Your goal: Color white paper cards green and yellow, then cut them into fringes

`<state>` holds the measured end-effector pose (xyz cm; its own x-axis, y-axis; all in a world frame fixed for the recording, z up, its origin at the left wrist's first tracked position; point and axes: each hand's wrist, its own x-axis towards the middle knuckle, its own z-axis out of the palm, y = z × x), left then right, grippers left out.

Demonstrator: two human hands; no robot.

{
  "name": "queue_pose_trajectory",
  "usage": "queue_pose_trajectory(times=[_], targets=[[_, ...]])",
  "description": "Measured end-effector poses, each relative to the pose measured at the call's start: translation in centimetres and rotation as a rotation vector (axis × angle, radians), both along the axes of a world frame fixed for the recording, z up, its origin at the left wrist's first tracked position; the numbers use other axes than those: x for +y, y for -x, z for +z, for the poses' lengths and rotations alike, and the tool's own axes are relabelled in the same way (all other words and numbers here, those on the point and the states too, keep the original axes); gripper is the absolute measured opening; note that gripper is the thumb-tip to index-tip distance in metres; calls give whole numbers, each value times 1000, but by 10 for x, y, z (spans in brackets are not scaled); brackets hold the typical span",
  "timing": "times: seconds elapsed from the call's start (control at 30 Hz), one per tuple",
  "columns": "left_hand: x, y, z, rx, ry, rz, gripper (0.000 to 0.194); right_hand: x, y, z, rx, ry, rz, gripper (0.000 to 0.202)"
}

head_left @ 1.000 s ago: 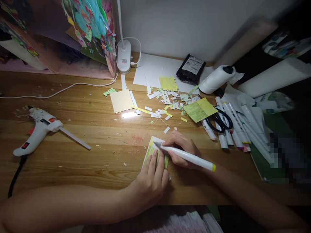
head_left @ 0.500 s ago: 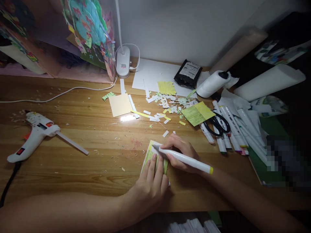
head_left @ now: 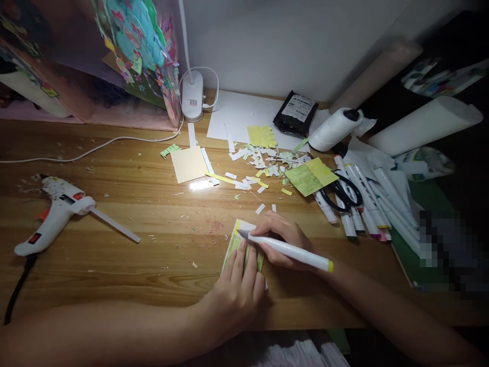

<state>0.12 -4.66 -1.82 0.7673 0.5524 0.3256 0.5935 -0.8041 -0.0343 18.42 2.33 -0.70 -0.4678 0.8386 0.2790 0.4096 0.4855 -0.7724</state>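
Yellow shows at the far-left corner of the card [head_left: 233, 245], which lies on the wooden tabletop [head_left: 153, 285] near its front edge, with yellow-green streaks below and a white band across the far end. The left hand [head_left: 239, 300] is spread flat, fingers extended, pressing the card down and gripping nothing. The right hand [head_left: 282, 237] is closed around the marker [head_left: 294, 251] in a writing grip, barrel tilted low, tip at the yellow corner; whether it touches cannot be confirmed. Assessment: the hold-down appears sound, though the left fingertips sit over coloured area close to the tip; light pressure without sliding should limit smearing. Even, parallel, slightly overlapping strokes are advisable, slowing at the edge to keep ink off the wood. Nearby scraps [head_left: 260, 209] should stay clear of the card.
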Motion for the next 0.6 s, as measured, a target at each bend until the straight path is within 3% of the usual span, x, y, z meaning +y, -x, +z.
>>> queue_pose_trajectory(times=[0.6], targets=[[1,0,0,8,-11,-1,20,0,-1,2,-27,46,-62,12]])
